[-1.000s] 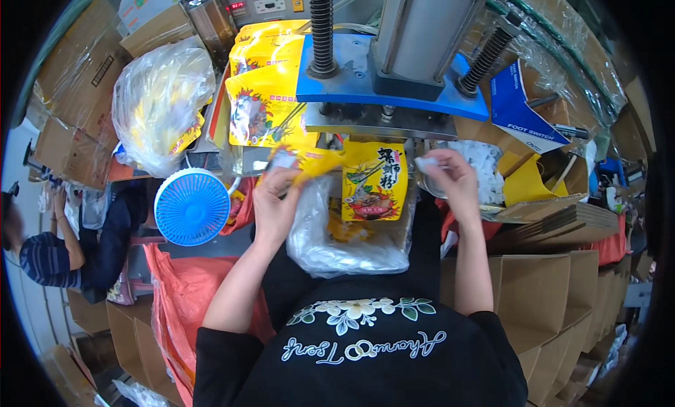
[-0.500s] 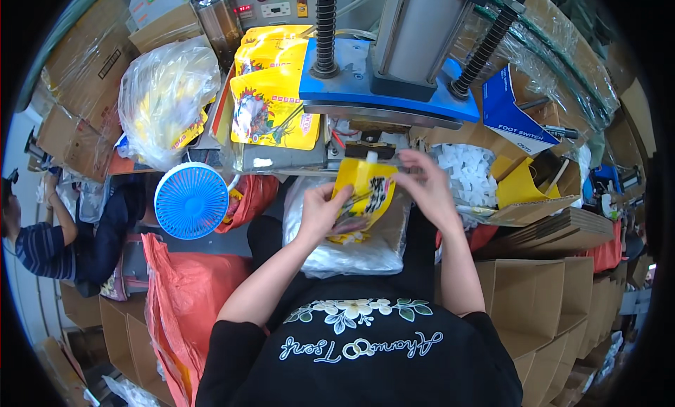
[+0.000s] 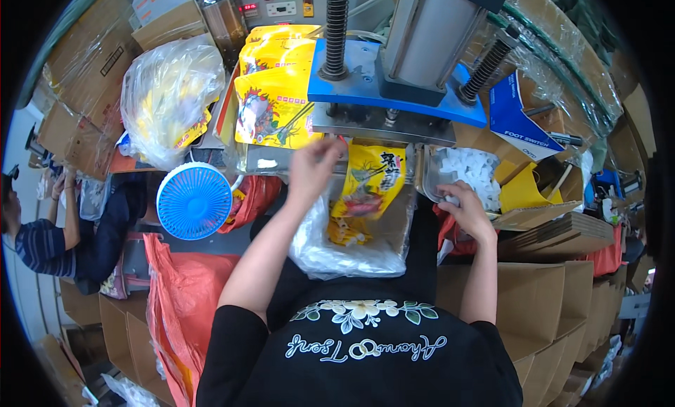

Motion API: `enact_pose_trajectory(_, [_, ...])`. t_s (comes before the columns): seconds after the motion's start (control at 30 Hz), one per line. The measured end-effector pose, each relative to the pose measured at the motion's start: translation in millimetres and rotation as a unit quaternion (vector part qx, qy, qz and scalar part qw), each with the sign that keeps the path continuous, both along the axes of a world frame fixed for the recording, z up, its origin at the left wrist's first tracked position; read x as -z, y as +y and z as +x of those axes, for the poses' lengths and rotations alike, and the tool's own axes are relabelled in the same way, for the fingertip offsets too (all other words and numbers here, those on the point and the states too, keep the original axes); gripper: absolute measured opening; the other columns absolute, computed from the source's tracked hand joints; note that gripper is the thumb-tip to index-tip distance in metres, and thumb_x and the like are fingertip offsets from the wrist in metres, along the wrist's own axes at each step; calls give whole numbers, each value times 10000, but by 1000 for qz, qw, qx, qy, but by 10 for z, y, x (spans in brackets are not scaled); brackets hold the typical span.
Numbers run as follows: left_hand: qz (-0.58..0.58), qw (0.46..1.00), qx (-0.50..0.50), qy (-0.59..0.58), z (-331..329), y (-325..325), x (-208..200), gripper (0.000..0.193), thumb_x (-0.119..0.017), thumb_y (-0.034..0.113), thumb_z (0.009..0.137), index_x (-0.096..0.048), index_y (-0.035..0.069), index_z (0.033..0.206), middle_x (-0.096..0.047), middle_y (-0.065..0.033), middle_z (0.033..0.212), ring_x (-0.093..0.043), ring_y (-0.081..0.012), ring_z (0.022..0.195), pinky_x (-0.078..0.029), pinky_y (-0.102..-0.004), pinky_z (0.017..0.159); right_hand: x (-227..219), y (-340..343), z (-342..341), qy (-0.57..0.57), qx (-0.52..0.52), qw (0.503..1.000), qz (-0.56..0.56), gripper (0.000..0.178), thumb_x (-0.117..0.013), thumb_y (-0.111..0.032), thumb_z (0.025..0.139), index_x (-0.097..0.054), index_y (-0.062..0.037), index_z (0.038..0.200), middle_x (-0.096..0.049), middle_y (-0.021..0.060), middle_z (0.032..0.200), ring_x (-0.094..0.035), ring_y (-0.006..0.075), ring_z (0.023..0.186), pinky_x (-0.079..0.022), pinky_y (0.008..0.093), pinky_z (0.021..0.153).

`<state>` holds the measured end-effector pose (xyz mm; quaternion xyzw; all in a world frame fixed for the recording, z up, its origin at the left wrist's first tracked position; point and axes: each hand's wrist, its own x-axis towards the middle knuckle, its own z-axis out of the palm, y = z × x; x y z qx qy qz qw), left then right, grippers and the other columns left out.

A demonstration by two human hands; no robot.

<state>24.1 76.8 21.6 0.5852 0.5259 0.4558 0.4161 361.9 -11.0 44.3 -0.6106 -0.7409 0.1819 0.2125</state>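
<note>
A yellow printed pouch point(image 3: 370, 185) hangs at the press's front edge, its top end under the metal press bar point(image 3: 383, 125). My left hand point(image 3: 314, 169) is raised left of the pouch, fingers drawn together near the press; what they hold, if anything, is hidden. At the right, my right hand point(image 3: 467, 208) has its fingers pinched at the near side of a tray of small white plastic pieces point(image 3: 467, 171). Whatever lies between those fingertips is too small to name. Below the pouch, a clear plastic bag point(image 3: 323, 256) with yellow pouches inside lies on my lap.
Stacked yellow pouches point(image 3: 278, 111) stand left of the blue press plate point(image 3: 415, 97). A blue fan point(image 3: 194, 201) and a red sack point(image 3: 193, 287) are on the left. Cardboard boxes point(image 3: 524, 294) stand at the right. Another person point(image 3: 53, 231) sits far left.
The pouch has left both hands and now hangs at the press. My left hand has moved up and left; my right hand has moved right and down to the tray of white pieces.
</note>
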Motion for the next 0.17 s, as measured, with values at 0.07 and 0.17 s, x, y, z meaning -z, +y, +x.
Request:
enact_pose_trajectory(0.07, [162, 959, -98, 212, -339, 43, -51, 473, -737, 222, 847, -585, 12, 1243, -642, -168, 1166, -601, -276, 1095, -475, -360, 922, 3, 61, 75, 86, 26, 994, -57, 306, -695, -51, 805, -672, -18, 1109, -637, 88, 953, -600, 208, 878, -470, 301, 802])
enact_pose_trajectory(0.17, [217, 917, -87, 324, -675, 51, 193, 739, -779, 314, 772, -464, 80, 1398, -385, -209, 1483, -242, -371, 1439, -215, -437, 1164, 252, 210, 264, 306, 150, 935, -94, 205, -702, -146, 870, -714, -107, 1070, -679, 75, 975, -606, 214, 826, -471, 292, 775])
